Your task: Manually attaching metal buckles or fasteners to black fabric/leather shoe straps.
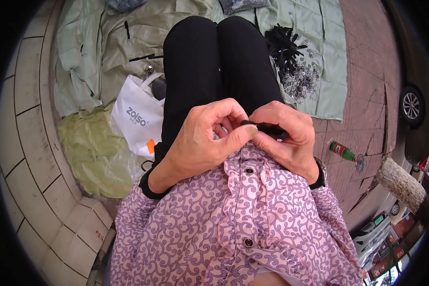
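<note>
Patterned shirt (190, 214), black piece (270, 129), sheet (330, 71) over paving (364, 81)

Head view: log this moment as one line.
left hand: pinching small black piece | right hand: holding same piece | right side: black strips, small clear pieces, green bottle | left side: white bag

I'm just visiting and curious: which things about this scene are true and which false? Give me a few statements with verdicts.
1. The left hand and right hand hold a small black item. True.
2. The white bag is right of the legs. False: the white bag is left of the legs.
3. Black strips lie beside small clear pieces. True.
4. The shirt is plain green. False: the shirt is pink with purple swirls.
</note>
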